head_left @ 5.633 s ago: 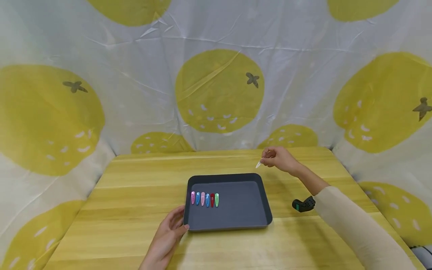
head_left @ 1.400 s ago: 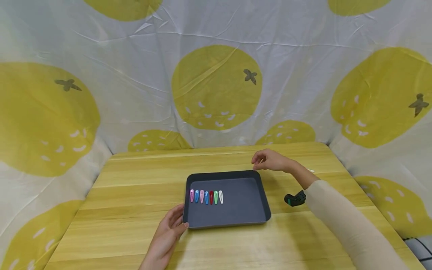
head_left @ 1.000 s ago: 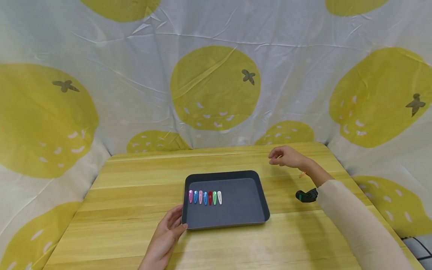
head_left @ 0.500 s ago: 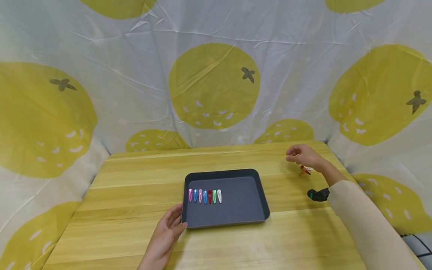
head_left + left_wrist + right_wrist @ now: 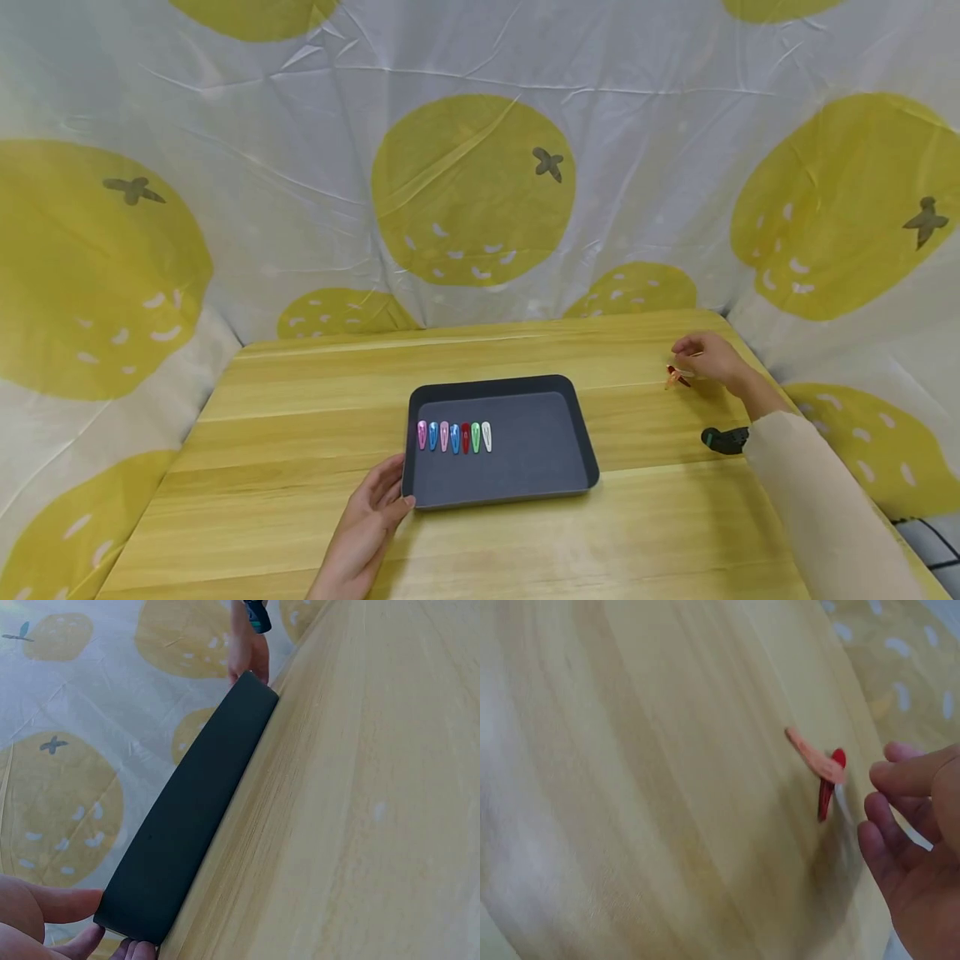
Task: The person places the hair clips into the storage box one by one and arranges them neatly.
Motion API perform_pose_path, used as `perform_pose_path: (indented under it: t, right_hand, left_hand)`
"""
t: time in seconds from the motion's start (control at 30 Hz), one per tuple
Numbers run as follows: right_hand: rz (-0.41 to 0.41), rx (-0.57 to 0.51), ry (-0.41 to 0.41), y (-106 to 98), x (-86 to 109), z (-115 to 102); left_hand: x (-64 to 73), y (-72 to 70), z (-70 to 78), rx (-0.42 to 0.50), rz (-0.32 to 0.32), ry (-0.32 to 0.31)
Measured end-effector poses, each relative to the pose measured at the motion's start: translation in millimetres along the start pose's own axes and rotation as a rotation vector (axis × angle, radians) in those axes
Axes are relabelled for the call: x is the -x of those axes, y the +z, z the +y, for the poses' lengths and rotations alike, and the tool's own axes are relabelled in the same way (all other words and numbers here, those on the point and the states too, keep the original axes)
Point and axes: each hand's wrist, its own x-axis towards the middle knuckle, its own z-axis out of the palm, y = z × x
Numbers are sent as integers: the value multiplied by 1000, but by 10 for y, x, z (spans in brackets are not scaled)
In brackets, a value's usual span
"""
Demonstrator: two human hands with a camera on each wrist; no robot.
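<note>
My left hand (image 5: 367, 525) grips the near left corner of a dark grey baking tray (image 5: 502, 502), thumb at the rim; the left wrist view shows the tray's side wall (image 5: 187, 817) beside the fingers. Inside the tray, several snap hair clips stand in a row at the left: pink, blue, pink, blue, a red clip (image 5: 466, 437), green and a white clip (image 5: 487, 436) at the right end. My right hand (image 5: 708, 358) hovers by a small pile at the table's right, fingers loosely bent and holding nothing. An orange hair clip (image 5: 814, 757) lies across a red hair clip (image 5: 825, 801), with a white one partly hidden.
A black device with a green mark (image 5: 723, 440) sits at the right wrist, beside the sleeve (image 5: 825, 508). The wooden table (image 5: 300, 433) carries the tray near its middle. A curtain with yellow fruit prints (image 5: 480, 192) hangs behind and at both sides.
A white hair clip has joined the right end of the row since the oldest frame. The right hand has since moved right to the loose clips. The left hand stays at the tray.
</note>
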Motion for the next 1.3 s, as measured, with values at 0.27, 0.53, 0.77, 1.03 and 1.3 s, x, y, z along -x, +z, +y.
perform_pose_path:
  t: [0.27,0.53,0.77,1.03,1.3]
  right_hand:
    - [-30,17,3,31,66,142]
    - [2,139,20,14,64,183]
    - [21,204,57,0,70,187]
    - [58,144,66,-20,75,185]
    - [25,62,23,-58,56,139]
  left_hand:
    - [15,2,4,6,-8,4]
    - [20,1,-8,9,-10,3]
    - [19,5,0,3,-8,5]
    - [26,16,-2,1,-9,14]
    - [21,15,-2,-2,3,17]
